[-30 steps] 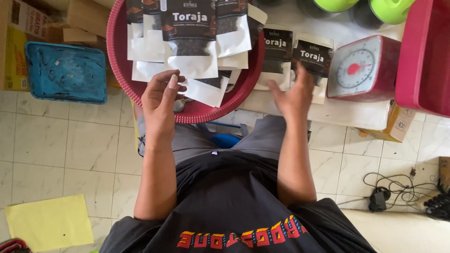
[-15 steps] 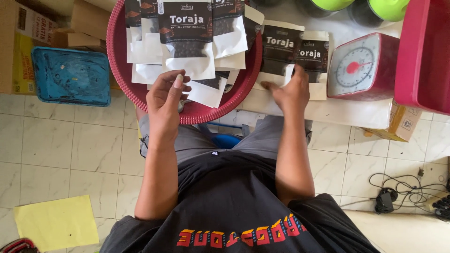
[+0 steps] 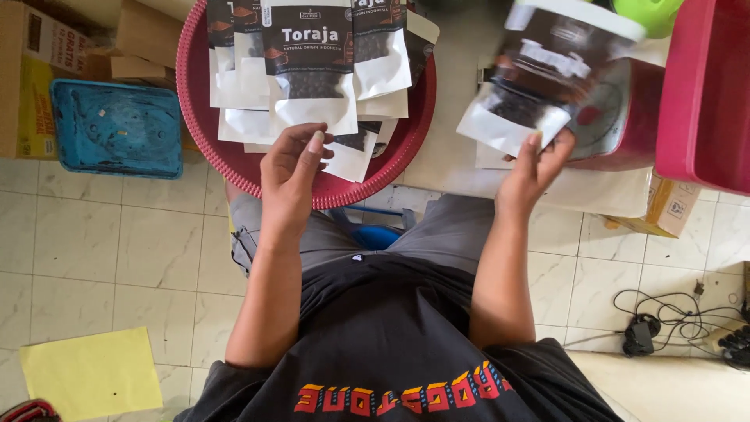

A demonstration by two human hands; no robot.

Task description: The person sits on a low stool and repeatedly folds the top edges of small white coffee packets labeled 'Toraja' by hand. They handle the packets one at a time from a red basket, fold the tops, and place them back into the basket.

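Two hands work over a low surface, seen from above. At far left a yellow sheet (image 3: 90, 373) lies on the tiled floor, and above it a blue tray (image 3: 117, 127) sits beside a cardboard box (image 3: 31, 78). Next comes a round red basin (image 3: 205, 148), its inside covered with overlapping black-and-white pouches (image 3: 308, 70) that lie flat, clear windows showing dark contents. The left hand (image 3: 291, 178) hovers over the near rim of the basin with fingers loosely curled and thumb raised; its fingertips sit just beside the lower edge of the pouch stack and a small white pouch (image 3: 351, 156), but whether they touch it I cannot tell, and the hand grips nothing clearly. Further right, the right hand (image 3: 533, 168) is raised and pinches the bottom edge of one pouch (image 3: 539, 78), thumb and fingers closed on its white lower corner. That pouch is blurred, tilted, and held up in the air, well apart from the basin and partly covering a red kitchen scale (image 3: 625, 125) behind it. At far right a big red tub (image 3: 703, 94) stands at the edge, with a small carton (image 3: 668, 207) below it and black cables (image 3: 672, 312) on the floor.
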